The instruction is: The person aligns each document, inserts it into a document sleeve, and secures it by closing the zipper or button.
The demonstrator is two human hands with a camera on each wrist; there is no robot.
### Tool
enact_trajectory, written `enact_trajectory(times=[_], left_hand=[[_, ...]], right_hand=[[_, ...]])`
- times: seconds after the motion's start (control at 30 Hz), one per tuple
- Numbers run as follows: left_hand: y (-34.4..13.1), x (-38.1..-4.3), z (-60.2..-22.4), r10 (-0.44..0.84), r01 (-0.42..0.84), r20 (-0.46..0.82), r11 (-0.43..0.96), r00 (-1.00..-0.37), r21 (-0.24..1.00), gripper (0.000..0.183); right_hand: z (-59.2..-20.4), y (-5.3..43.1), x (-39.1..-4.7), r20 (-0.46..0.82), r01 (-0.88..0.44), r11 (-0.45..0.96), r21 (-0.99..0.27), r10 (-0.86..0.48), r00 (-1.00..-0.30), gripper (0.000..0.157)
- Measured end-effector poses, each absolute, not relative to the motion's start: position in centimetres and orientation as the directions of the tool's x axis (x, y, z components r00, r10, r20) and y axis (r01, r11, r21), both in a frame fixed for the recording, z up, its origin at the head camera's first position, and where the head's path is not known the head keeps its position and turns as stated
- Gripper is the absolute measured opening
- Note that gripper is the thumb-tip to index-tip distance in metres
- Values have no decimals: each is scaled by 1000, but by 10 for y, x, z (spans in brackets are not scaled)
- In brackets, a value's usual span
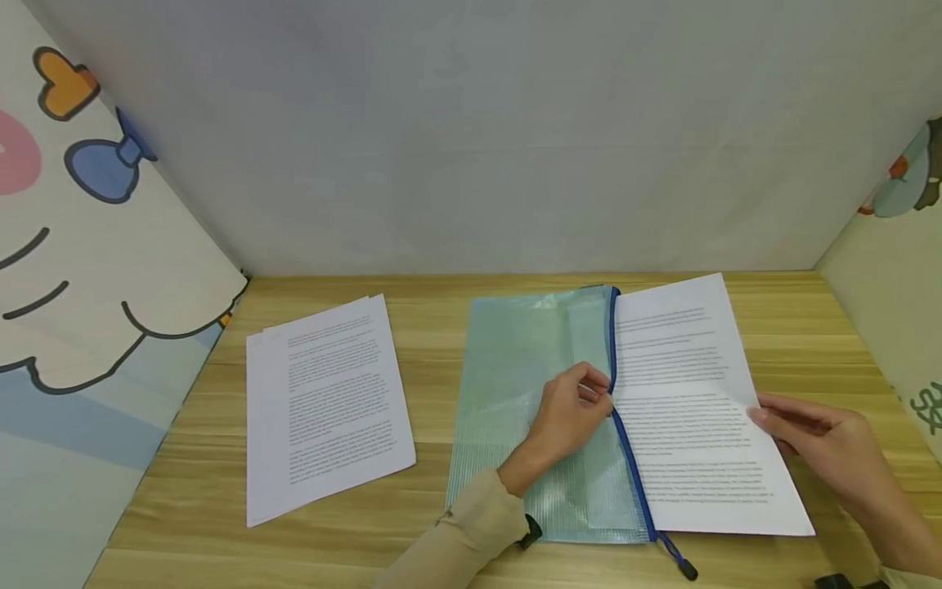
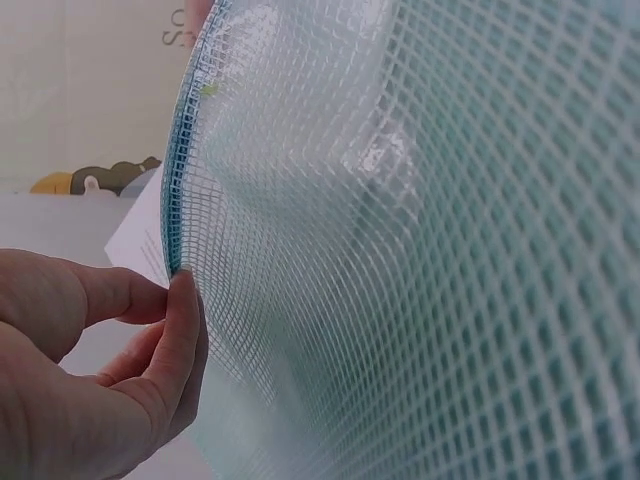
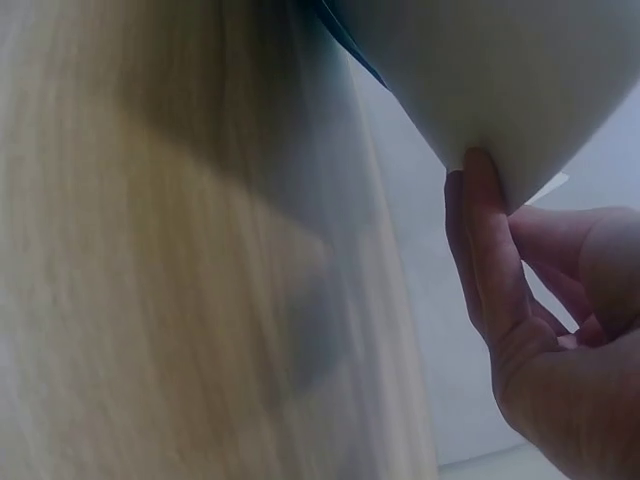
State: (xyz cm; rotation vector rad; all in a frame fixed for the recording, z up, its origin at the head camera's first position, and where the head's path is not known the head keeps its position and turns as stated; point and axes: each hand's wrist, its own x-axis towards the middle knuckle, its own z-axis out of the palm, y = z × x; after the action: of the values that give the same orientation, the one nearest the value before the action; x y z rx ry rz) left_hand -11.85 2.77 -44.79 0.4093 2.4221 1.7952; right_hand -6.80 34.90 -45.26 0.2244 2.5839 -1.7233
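Note:
A pale green mesh zip pouch lies on the table with its blue-zippered mouth facing right. My left hand pinches the pouch's edge midway along the zipper; the left wrist view shows thumb and fingertips meeting on that edge. Printed sheets of paper stand partly out of the pouch, their left part at the opening. At their right edge my right hand holds them between thumb and fingers. From below, the right wrist view shows the fingers under the paper. How far the sheets reach inside is hard to tell.
Another small stack of printed sheets lies at the left of the wooden table. A zipper pull dangles from the pouch's near corner. A grey-white wall stands behind, with cartoon-printed panels on both sides.

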Motion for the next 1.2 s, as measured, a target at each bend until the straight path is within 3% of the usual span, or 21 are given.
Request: enact_trajectory(times=[0.67,1.07,1.2], left_hand=[[28,-119,-444,253,146,79,257,-964,955,10],[26,-120,-445,277,143,73,242,-958,960,12],[26,-121,-445,273,147,80,235,-959,961,12]], right_hand=[[-461,321,-77,-135,158,315,-936,94,-986,19],[-462,300,-82,-160,176,291,-941,77,-984,33],[-461,294,-84,-176,187,251,-950,65,-982,26]])
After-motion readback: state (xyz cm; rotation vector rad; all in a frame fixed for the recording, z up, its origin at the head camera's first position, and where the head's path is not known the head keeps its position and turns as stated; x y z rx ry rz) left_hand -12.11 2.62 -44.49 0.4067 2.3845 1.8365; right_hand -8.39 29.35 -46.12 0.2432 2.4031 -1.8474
